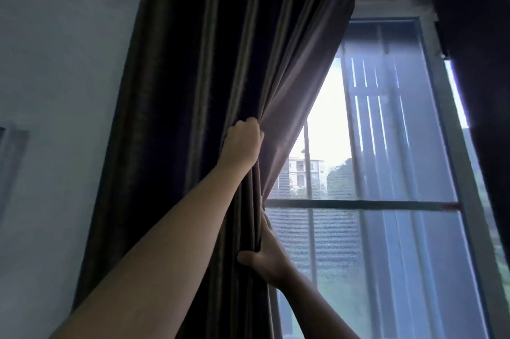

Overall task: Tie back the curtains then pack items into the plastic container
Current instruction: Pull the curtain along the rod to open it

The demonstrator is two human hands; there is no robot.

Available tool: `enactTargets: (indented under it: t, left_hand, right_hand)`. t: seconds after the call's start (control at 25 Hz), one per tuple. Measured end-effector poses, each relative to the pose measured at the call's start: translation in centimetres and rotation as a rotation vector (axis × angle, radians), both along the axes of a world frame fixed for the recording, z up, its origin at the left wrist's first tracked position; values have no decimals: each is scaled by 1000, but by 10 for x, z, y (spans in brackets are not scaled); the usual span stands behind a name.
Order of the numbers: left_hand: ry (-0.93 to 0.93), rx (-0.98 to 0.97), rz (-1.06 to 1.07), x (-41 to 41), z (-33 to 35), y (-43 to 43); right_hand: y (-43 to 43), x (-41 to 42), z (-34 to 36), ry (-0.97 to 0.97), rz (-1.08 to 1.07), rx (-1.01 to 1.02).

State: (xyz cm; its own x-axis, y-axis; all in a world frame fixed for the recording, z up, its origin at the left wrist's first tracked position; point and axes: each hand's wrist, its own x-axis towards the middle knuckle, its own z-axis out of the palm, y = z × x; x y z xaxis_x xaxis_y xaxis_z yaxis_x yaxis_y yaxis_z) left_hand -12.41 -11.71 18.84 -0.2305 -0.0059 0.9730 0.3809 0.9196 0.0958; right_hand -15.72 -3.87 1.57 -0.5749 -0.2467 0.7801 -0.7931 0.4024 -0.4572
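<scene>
Grips the inner edge of the left curtain in the clenched left hand near frame centre, and clasps the gathered folds below, at 6 o'clock, with the right hand, thumb in front. Leaves the window bared toward 3 o'clock, right curtain hanging at 2 o'clock. Looks early: folds gathered but untied, no tie-back or plastic container in sight, packing all to come.

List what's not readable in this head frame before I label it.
Head view only.
Right hand fingers: behind the dark pleated fabric curtain; thumb shows.
Left hand fingertips: buried in curtain folds.
Curtain hem: cut off by bottom edge.
Second dark curtain: cropped at right edge.
Tie-back, plastic container: outside the frame.
</scene>
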Motion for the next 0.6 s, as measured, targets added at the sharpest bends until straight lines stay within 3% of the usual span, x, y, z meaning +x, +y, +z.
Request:
enactTargets:
  t: [0.2,0.36,0.48,0.6]
  left_hand:
    - [28,-6,45,-2,10,-77]
    - [92,-71,-211,3,8,-108]
    - [266,-59,-435,9,0,-126]
    - [498,42,-358,6,3,-158]
  right_hand:
    - [-76,3,12,22,76,31]
    - [-104,-4,12,41,39,11]
    - [-102,7,16,1,57,-47]
    - [-99,16,31,-9,39,-151]
